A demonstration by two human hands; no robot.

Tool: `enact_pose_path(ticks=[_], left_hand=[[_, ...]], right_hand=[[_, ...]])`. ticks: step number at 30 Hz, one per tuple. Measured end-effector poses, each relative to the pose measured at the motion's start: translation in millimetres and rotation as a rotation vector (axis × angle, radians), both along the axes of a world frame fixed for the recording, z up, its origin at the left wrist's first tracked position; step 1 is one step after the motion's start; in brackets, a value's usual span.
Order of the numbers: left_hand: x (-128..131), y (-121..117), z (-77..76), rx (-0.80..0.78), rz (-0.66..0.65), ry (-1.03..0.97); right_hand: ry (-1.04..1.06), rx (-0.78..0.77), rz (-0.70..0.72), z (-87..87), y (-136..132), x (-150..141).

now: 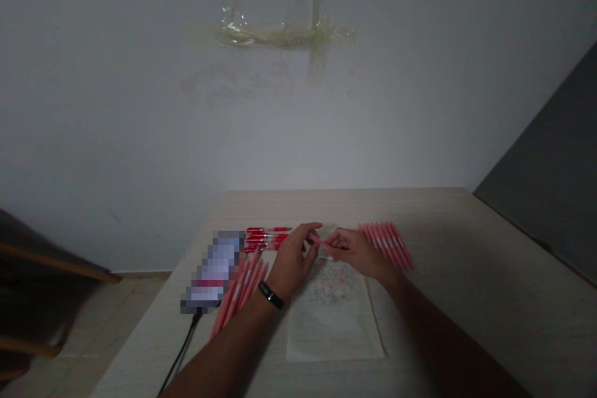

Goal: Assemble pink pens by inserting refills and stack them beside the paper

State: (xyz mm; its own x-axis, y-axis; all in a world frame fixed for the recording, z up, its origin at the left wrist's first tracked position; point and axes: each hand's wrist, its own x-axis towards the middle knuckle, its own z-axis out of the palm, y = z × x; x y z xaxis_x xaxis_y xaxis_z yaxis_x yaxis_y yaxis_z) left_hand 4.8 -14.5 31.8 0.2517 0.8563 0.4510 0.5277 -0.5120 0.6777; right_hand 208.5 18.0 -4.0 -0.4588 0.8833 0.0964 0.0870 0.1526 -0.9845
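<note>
One slim pink plastic-looking pen [321, 241], pinched by left hand [295, 258] and right hand [355, 251]; likely light, stiff, slick; best held between pinches.

Pens [386, 245], scribbled paper [333, 334] on table [461, 242]

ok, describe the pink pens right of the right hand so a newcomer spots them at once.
On the pale table, find the scribbled paper in the middle. Up and right of it, just past the right hand, lie the pink pens. Unlike the uneven pink bundle near the left forearm, they lie side by side in a neat slanted row.
</note>
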Motion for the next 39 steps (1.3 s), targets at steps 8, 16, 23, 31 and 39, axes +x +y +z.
enact_pose_path(ticks=[8,16,23,31,39], left_hand=[[0,0,0.6,-0.019,-0.006,0.001],[0,-2,2.7,-0.01,-0.025,0.005],[-1,-2,3.7,-0.001,-0.041,-0.005],[0,1,-8.5,-0.059,-0.093,0.03],[1,-2,-2.3,-0.028,-0.009,-0.028]], right_hand=[[0.006,-0.033,0.004,4.5,-3,-1],[-0.031,-0.057,-0.001,8.3,-5,-1],[-0.042,-0.042,0.026,5.6,-5,-1],[-0.027,-0.025,0.069,0.0,-5,-1],[-0.069,-0.042,0.038,3.5,-3,1]])
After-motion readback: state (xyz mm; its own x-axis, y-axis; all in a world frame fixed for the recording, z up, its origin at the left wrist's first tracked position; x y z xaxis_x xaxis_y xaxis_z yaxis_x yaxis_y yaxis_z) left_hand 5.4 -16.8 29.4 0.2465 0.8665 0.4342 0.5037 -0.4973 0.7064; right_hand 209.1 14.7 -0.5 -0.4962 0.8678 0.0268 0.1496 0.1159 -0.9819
